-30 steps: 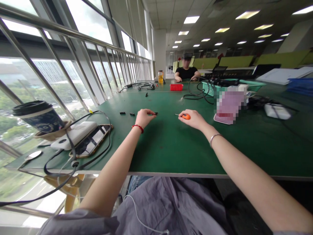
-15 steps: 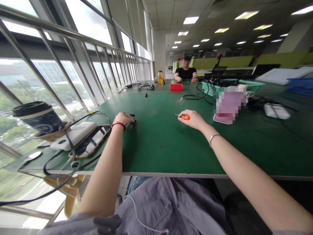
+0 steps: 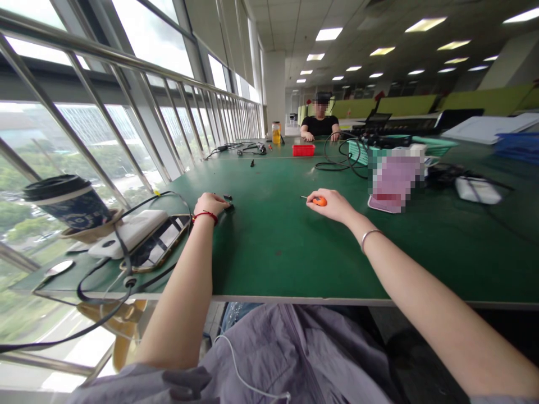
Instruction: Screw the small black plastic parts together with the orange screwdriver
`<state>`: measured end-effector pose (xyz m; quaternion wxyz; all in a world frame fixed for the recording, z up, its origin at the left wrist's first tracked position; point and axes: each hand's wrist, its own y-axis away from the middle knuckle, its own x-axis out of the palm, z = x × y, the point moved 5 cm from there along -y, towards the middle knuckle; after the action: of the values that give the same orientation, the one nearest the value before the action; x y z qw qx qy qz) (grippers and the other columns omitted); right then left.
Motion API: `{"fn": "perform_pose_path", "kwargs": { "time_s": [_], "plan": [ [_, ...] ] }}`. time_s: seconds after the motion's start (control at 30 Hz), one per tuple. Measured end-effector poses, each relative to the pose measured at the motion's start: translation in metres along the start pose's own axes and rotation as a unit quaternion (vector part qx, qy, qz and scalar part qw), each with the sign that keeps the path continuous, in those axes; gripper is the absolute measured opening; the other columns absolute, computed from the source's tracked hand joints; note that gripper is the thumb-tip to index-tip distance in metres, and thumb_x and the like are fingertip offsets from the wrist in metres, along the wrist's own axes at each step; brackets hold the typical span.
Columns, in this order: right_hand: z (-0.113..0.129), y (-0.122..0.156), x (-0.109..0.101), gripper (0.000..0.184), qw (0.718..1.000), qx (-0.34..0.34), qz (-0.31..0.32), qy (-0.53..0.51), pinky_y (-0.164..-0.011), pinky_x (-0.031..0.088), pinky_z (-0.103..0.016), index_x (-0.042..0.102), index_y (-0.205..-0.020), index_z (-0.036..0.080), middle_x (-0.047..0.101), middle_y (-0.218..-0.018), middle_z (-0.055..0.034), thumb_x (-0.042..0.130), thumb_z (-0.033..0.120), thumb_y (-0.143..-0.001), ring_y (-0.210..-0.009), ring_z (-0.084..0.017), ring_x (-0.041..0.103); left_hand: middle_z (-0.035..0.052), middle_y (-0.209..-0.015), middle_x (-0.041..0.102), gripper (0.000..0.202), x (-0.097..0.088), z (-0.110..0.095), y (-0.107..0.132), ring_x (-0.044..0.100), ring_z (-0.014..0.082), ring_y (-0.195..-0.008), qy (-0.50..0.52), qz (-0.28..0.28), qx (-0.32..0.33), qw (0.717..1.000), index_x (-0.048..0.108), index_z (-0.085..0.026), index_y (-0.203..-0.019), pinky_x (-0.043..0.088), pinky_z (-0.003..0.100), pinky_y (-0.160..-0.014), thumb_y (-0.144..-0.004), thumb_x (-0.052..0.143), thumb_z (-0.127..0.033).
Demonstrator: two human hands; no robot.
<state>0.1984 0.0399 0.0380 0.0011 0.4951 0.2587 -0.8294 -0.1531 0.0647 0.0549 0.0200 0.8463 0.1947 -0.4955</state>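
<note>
My left hand (image 3: 211, 203) rests on the green table (image 3: 273, 241) with its fingers curled over small black parts (image 3: 228, 202); one part shows at the fingertips and another just behind them. My right hand (image 3: 334, 205) lies further right, closed around a small screwdriver with an orange handle (image 3: 320, 201), its thin metal tip pointing left. The two hands are well apart.
A paper coffee cup (image 3: 67, 205), a white power bank (image 3: 128, 231), a phone (image 3: 158, 244) and black cables (image 3: 105, 292) lie at the left edge by the window railing. A blurred pink object (image 3: 393, 185), a white device (image 3: 478, 191) and baskets stand right. Another person (image 3: 320, 123) sits at the far end behind a red tray (image 3: 304, 150).
My left hand moved left from the table's middle to the black parts near the phone, then stayed there. My right hand with the screwdriver has not moved.
</note>
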Motion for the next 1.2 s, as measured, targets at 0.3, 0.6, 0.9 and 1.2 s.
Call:
{"fn": "perform_pose_path", "kwargs": {
  "time_s": [0.3, 0.6, 0.9, 1.2],
  "plan": [
    [0.0, 0.0, 0.001, 0.018, 1.0, -0.003, -0.003, 0.0, -0.072, 0.043, -0.029, 0.069, -0.086, 0.025, 0.067, -0.093, -0.002, 0.057, 0.036, -0.079, -0.08, -0.017, 0.06, 0.0042, -0.077, 0.071, 0.012, 0.003, 0.003, -0.003, 0.067, 0.0228, -0.084, 0.021, 0.006, 0.004, 1.0, 0.073, -0.021, -0.067, 0.053, 0.029, -0.077, -0.058, 0.075, -0.029],
    [-0.001, -0.001, 0.002, 0.018, 1.0, 0.001, 0.009, -0.005, -0.072, 0.042, -0.03, 0.069, -0.086, 0.025, 0.066, -0.092, -0.0023, 0.058, 0.037, -0.078, -0.08, -0.018, 0.059, 0.0026, -0.071, 0.069, 0.011, 0.013, 0.009, -0.016, 0.066, 0.0216, -0.083, 0.05, 0.02, -0.009, 0.999, 0.07, -0.019, -0.062, 0.052, 0.027, -0.074, -0.054, 0.075, -0.025],
    [0.001, 0.0, 0.002, 0.017, 1.0, 0.003, 0.018, -0.003, -0.072, 0.042, -0.031, 0.068, -0.086, 0.026, 0.066, -0.093, -0.002, 0.058, 0.036, -0.078, -0.08, -0.018, 0.059, 0.004, -0.078, 0.07, 0.014, 0.017, 0.013, -0.022, 0.065, 0.0221, -0.084, 0.028, 0.019, -0.004, 0.999, 0.07, -0.019, -0.068, 0.05, 0.029, -0.075, -0.057, 0.072, -0.027],
    [0.003, 0.0, 0.001, 0.015, 1.0, -0.007, 0.018, 0.006, -0.07, 0.042, -0.029, 0.068, -0.085, 0.026, 0.066, -0.091, -0.0016, 0.058, 0.035, -0.078, -0.079, -0.017, 0.059, -0.0001, -0.061, 0.062, 0.011, 0.023, 0.002, -0.019, 0.058, 0.0157, -0.067, 0.104, 0.037, 0.038, 0.993, 0.063, -0.017, -0.059, 0.046, 0.026, -0.066, -0.055, 0.073, -0.02]
  ]
}}
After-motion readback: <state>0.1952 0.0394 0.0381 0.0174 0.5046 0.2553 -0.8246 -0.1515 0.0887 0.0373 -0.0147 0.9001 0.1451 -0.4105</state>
